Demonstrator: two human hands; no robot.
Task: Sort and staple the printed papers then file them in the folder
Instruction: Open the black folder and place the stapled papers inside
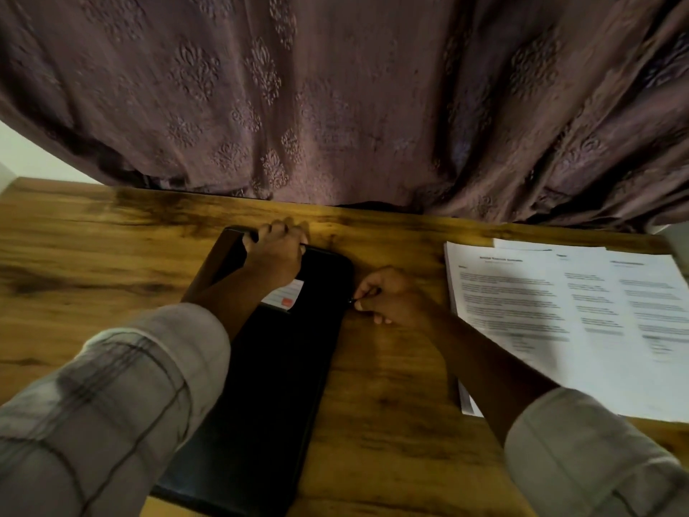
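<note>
The small dark thing [352, 300] pinched by the right hand [389, 298] at the edge of the folder [283, 367] is too small to identify. Left of that pinch, the left hand [276, 257] hides part of a label [290, 296]. To its right, the papers [559, 315] carry blurred print and run off the frame.

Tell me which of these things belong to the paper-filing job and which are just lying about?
Part of the job: black folder; printed papers; left hand gripping the folder's far corner; right hand pinching the zip pull.
Just there: wooden table; patterned curtain behind it.
</note>
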